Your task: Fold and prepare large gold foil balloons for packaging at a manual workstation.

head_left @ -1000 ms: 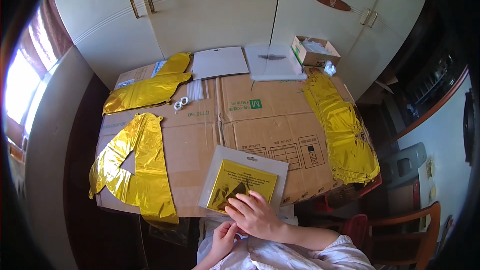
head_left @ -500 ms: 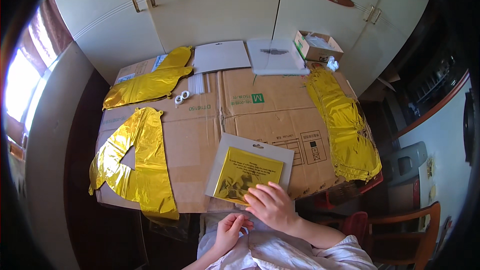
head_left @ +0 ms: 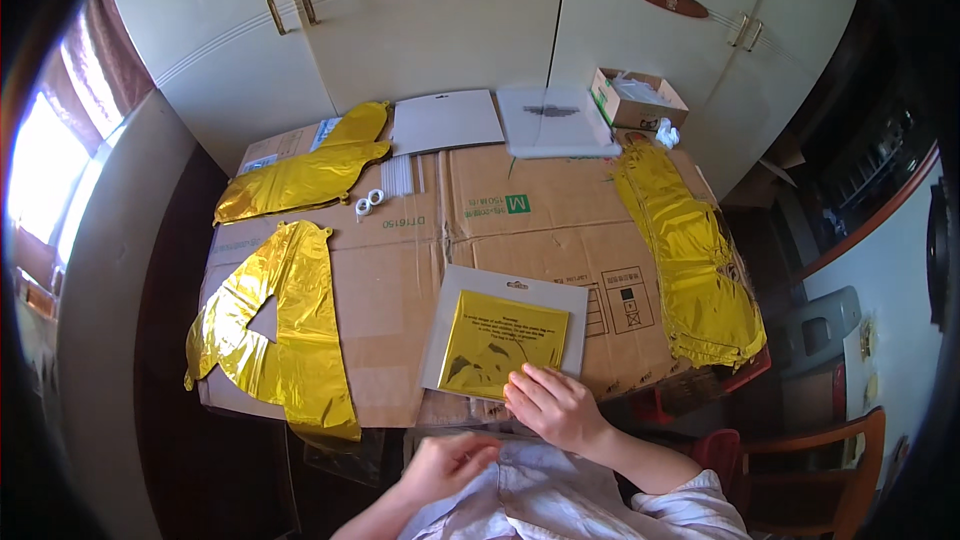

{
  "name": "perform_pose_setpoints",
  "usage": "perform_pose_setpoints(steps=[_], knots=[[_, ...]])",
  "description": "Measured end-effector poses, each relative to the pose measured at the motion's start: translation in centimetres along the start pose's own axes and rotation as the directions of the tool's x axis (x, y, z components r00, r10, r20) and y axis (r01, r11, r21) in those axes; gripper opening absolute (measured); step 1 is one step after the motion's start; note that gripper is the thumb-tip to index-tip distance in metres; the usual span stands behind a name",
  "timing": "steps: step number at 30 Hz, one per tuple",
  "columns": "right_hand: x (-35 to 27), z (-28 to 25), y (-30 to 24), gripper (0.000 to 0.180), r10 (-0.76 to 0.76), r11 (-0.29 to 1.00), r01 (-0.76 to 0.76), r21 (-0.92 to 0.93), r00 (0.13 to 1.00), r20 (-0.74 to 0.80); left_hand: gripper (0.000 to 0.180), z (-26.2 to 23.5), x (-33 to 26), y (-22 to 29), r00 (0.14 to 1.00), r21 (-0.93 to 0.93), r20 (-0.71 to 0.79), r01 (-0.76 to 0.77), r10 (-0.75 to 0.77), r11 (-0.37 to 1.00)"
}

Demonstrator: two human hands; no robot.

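One packaged gold foil balloon (head_left: 505, 342) lies at lower centre on the cardboard-covered desk (head_left: 500, 230); our right hand (head_left: 553, 406) presses its corner flat-fingered, left hand (head_left: 447, 463) empty, so we risk sliding it off the near edge.

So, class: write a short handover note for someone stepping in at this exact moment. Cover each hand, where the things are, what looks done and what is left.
Right hand: open, palm down, fingers resting on the near edge of the foil packet.
Left hand: below the table edge near the shirt; grip cannot be told.
Packet: flat on the cardboard, near edge, on its grey backing card.
Done: three gold balloons lie unpacked and flat, one left, one far left, one right.
Left: this packet looks unopened. Two more flat packets sit at the far edge, beside a small box.
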State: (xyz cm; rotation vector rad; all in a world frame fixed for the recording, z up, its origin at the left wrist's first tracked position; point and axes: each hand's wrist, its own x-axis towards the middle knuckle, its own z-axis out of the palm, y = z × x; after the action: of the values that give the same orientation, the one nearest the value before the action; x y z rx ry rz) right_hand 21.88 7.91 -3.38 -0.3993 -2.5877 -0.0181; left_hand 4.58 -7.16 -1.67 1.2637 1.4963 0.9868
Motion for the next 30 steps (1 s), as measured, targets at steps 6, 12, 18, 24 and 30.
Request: perform_pose_setpoints(steps=[6, 12, 18, 24, 30], knots=[[0.4, -0.2, 1.3, 0.023, 0.025, 0.992, -0.021, -0.121, 0.999, 0.036, 0.008, -8.9, 6.7, 2.1, 0.915, 0.666, -0.198, -0.138, 0.352, 0.733], [1.3, -1.1, 1.1, 0.025, 0.004, 0.979, 0.001, -0.206, 1.0, 0.025, 0.014, -19.0, 19.0, -0.5, 0.834, 0.827, -0.427, 0.205, 0.348, 0.523], [1.2, -0.7, 1.3, 0.026, -0.007, 0.979, 0.007, -0.201, 1.0, -0.003, 0.015, -21.9, 23.7, -3.7, 0.787, 0.824, -0.526, 0.378, 0.322, 0.423], [1.9, -2.1, 1.9, 0.021, 0.015, 0.978, -0.016, -0.21, 1.0, -0.007, 0.012, -18.8, 17.8, -1.2, 0.847, 0.841, -0.381, 0.149, 0.372, 0.521], [3.8, -4.0, 3.0, 0.018, 0.016, 0.979, -0.032, -0.203, 0.997, -0.08, 0.011, -8.7, 7.0, 6.5, 0.807, 0.861, 0.161, -0.396, 0.568, 0.318]])
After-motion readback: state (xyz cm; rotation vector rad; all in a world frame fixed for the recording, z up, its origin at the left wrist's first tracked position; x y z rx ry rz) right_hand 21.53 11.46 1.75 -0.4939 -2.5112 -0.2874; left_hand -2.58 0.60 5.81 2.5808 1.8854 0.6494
